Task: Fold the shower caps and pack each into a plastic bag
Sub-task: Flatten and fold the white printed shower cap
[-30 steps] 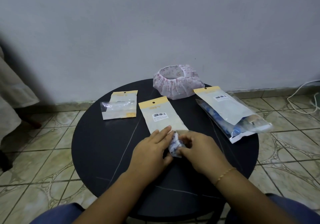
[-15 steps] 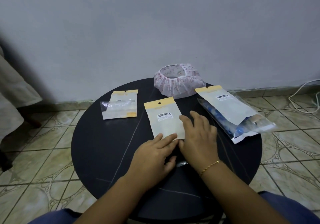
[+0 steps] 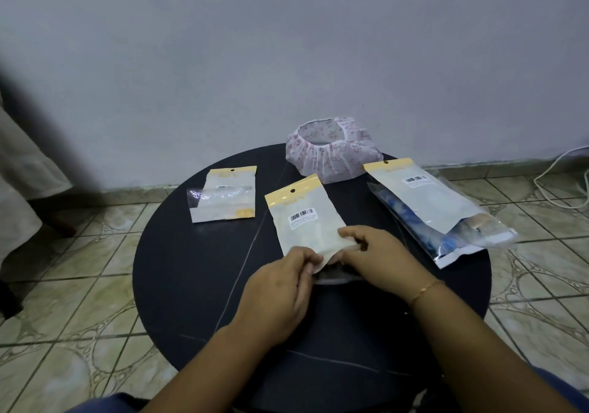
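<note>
A flat plastic bag [image 3: 306, 221] with a yellow header and a barcode lies in the middle of the round black table [image 3: 191, 269]. My left hand [image 3: 280, 291] pinches its near edge. My right hand [image 3: 376, 256] grips the bag's near right corner. A bit of folded shower cap [image 3: 331, 278] shows under the bag between my hands, mostly hidden. A pink-patterned shower cap [image 3: 333, 154] sits unfolded at the table's far edge.
Another small bag [image 3: 224, 199] lies at the table's far left. A larger bag holding blue items [image 3: 436, 215] lies on the right, overhanging the edge. Tiled floor surrounds the table, a white cable [image 3: 561, 170] lies at the far right, and a wall stands behind.
My hands left the folded blue-and-white cap on the table and took hold of the middle bag's near end. The bag has been pulled slightly toward me.
</note>
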`<state>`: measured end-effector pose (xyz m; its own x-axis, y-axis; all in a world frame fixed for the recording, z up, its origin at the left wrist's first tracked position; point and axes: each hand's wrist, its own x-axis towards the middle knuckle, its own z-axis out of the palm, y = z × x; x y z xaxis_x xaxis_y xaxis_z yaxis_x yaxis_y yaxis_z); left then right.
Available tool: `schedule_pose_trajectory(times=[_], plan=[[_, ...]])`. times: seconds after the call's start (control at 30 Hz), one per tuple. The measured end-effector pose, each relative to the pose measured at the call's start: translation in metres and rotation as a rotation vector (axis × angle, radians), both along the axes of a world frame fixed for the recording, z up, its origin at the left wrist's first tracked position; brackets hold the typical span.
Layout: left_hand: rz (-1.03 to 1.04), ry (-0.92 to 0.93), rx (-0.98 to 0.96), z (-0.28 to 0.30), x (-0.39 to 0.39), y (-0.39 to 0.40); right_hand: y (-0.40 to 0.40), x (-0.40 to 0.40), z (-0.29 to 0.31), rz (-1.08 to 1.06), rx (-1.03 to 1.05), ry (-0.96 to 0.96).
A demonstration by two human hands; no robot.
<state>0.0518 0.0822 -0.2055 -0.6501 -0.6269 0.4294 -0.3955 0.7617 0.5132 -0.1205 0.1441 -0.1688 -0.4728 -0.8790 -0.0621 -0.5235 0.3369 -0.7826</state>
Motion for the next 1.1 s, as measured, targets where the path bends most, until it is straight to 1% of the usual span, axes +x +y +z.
schedule_pose_trajectory(times=[0.07, 0.17, 0.27, 0.4, 0.47, 0.53, 0.57, 0.7, 0.83, 0.93, 1.1], plan=[[-0.016, 0.011, 0.072, 0.001, 0.0, -0.002, 0.007, -0.005, 0.004, 0.013, 0.001, -0.171], [-0.047, 0.025, 0.192, 0.003, -0.002, -0.002, 0.014, -0.009, 0.006, -0.029, 0.012, -0.303], [-0.052, 0.044, 0.332, 0.006, -0.003, 0.001, 0.021, -0.011, 0.007, -0.054, 0.038, -0.308], [-0.077, 0.093, 0.449, 0.008, -0.013, 0.007, 0.034, -0.018, 0.01, -0.084, 0.029, -0.304], [-0.086, 0.112, 0.466, 0.007, -0.022, 0.011, 0.04, -0.024, 0.012, -0.125, 0.032, -0.32], [-0.099, 0.088, 0.441, 0.006, -0.031, 0.016, 0.044, -0.029, 0.012, -0.176, 0.038, -0.313], [-0.106, 0.072, 0.424, 0.006, -0.036, 0.019, 0.046, -0.031, 0.011, -0.197, 0.045, -0.277], [-0.16, 0.017, 0.3, 0.004, -0.054, 0.025, 0.055, -0.033, 0.01, -0.234, 0.061, -0.024], [-0.192, -0.024, 0.216, 0.003, -0.071, 0.024, 0.068, -0.028, 0.021, -0.192, 0.071, 0.201], [-0.196, -0.059, 0.186, 0.001, -0.081, 0.02, 0.075, -0.025, 0.025, -0.159, 0.075, 0.296], [-0.143, -0.085, 0.17, -0.005, -0.084, 0.012, 0.072, -0.021, 0.037, -0.108, 0.003, 0.405]])
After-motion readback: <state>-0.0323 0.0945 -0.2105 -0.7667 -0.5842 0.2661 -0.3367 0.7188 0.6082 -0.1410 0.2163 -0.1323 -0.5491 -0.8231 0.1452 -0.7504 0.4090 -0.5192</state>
